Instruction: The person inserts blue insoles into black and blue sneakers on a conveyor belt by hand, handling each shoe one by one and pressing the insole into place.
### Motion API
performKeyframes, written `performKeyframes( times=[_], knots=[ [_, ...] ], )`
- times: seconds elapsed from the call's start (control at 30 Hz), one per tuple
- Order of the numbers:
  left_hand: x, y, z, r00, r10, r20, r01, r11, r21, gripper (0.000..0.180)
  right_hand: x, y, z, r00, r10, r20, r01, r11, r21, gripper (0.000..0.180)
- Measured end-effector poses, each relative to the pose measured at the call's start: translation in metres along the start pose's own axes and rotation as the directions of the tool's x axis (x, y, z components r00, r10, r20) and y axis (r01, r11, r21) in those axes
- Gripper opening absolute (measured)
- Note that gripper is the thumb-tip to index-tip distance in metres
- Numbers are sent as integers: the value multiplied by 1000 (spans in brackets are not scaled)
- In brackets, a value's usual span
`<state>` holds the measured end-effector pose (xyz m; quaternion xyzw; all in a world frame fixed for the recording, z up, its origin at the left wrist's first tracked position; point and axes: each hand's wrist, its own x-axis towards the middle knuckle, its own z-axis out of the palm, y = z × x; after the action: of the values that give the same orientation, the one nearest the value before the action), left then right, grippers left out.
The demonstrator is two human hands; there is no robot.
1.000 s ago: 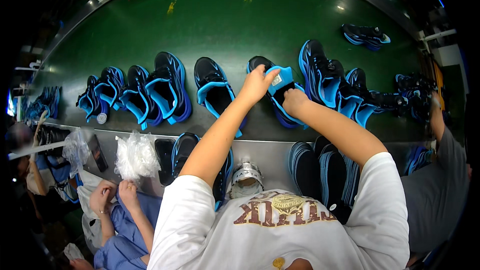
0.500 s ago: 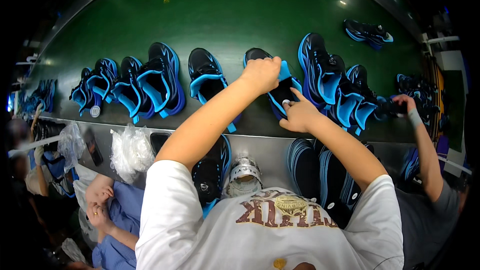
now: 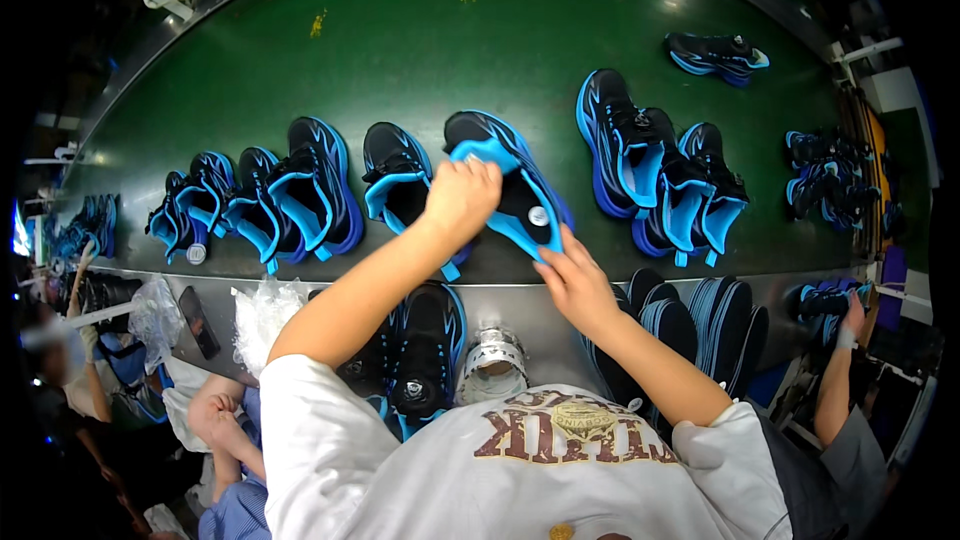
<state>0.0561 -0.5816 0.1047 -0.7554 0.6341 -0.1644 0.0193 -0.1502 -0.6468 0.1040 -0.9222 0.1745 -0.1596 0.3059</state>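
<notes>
Shifted left since half a second ago: black sports shoe with bright-blue lining [image 3: 524, 190], now nearer its left neighbour; right hand [image 3: 580, 283] moved from insole area to heel rim. Sitting on glossy green desk [image 3: 450, 60], collar spread wide, toe pointing up-left, blue tongue [image 3: 487, 151] folded over, round white sticker-like disc [image 3: 538, 216] on black insole, thick blue sole along right side. Left hand [image 3: 465, 197] clenched on tongue and left collar; right hand pinching heel rim between thumb and fingers.

Edges: heel near desk's lower edge, then grey metal ledge [image 3: 545, 310]. Room: broad green stretch beyond toe, moderate gap to right, tight on left.

Counts on desk: five matching black-and-blue shoes [image 3: 322, 152] to left, three upright ones [image 3: 607, 130] to right, one more shoe [image 3: 715, 55] on its side, upper right. Dark shoe pile [image 3: 828, 180] farther right, too jumbled to count. On ledge: two black-and-blue shoes [image 3: 428, 335], one silvery ring-shaped roll [image 3: 496, 348], several black insoles with blue edges [image 3: 668, 322], overlapped, number unclear.
</notes>
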Motion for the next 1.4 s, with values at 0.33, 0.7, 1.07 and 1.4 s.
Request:
performKeyframes(
  times=[0.33, 0.7, 1.07, 1.4],
  knots=[
    [24, -58, -20, 888, -360, 286, 407, 327, -853, 19, -36, -23, -58, 992, 127, 7, -127, 992, 11, 34],
    [74, -32, -60, 739, -357, 571, 223, -670, -708, 15, -209, -33, -91, 771, 636, 35, -606, 750, -265, 48],
    [158, 82, -5, 982, -101, 158, 180, 741, -646, 44, -152, -38, -161, 919, 376, -121, -393, 899, -194, 39],
    [156, 46, -33, 849, 63, 525, 394, 587, -707, 45, -5, 1, -192, 990, 47, -131, -84, 950, -299, 5]
  ],
)
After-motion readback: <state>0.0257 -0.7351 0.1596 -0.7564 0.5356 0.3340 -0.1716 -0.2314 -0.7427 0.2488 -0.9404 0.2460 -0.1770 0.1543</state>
